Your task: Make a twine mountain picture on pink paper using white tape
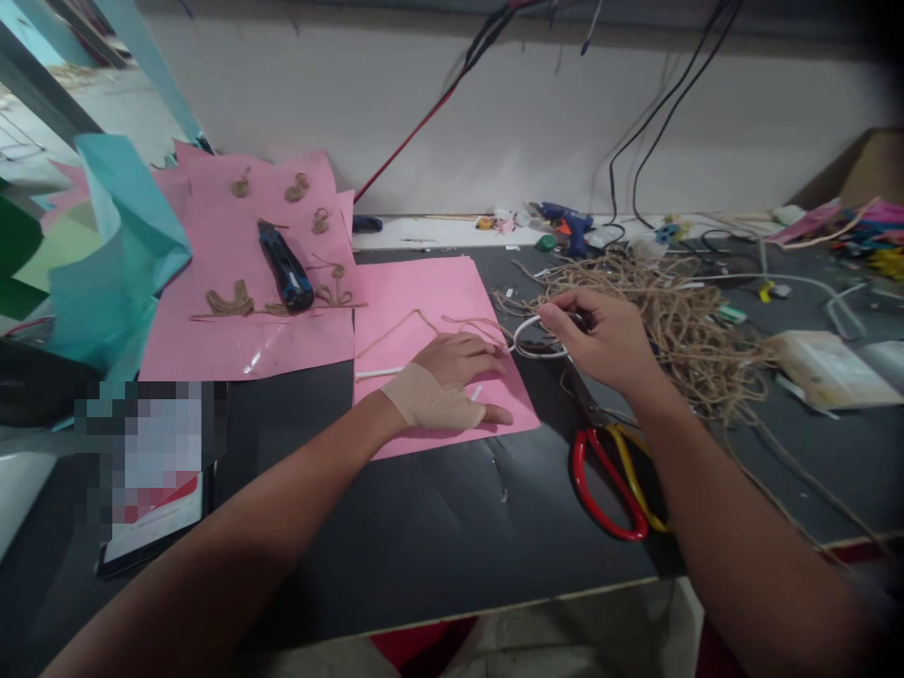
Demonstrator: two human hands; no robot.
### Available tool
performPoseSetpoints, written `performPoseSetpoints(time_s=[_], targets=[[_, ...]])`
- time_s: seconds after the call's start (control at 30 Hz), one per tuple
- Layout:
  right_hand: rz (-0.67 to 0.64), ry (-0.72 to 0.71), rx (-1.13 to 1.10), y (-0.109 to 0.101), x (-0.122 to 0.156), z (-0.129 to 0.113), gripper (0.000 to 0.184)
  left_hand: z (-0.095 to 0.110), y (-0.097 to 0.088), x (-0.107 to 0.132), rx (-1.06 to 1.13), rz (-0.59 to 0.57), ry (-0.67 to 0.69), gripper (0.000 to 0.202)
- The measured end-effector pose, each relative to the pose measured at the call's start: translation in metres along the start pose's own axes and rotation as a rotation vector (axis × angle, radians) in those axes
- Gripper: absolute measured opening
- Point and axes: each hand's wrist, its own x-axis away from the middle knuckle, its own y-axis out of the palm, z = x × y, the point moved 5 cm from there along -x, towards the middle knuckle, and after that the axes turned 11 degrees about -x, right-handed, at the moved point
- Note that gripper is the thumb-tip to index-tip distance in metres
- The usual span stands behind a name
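Observation:
My left hand (456, 381), wrapped across the palm and wrist in a beige bandage, lies flat with fingers spread on a sheet of pink paper (424, 292). A length of brown twine (399, 331) and a white strip (378, 374) show beside it, partly hidden beneath the hand. Right of the paper, my right hand (597, 339) has its thumb and fingers pinched on a looped white strip (526, 350). Whether both white pieces are one strip is hidden by my left hand. Scissors (611, 485) with red and yellow handles lie below my right hand.
Behind my right hand spreads a tangled twine heap (678, 330). A blue glue gun (573, 226) rests near the wall. At left, a box cutter (286, 268) and small twine shapes (233, 297) lie on pink paper. A partly blurred phone-like device (159, 508) sits front left.

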Motion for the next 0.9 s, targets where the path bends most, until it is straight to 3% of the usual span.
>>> performPoseSetpoints(time_s=[0.67, 0.8, 0.9], targets=[[0.027, -0.037, 0.043, 0.003, 0.001, -0.001, 0.022, 0.004, 0.002, 0.0, -0.024, -0.034, 0.026, 0.073], [0.083, -0.006, 0.074, -0.012, -0.004, 0.001, 0.029, 0.003, 0.004, -0.001, -0.043, -0.05, 0.013, 0.071], [0.01, 0.135, 0.19, -0.032, 0.005, -0.003, 0.031, 0.003, 0.004, 0.0, -0.051, -0.054, 0.016, 0.07]])
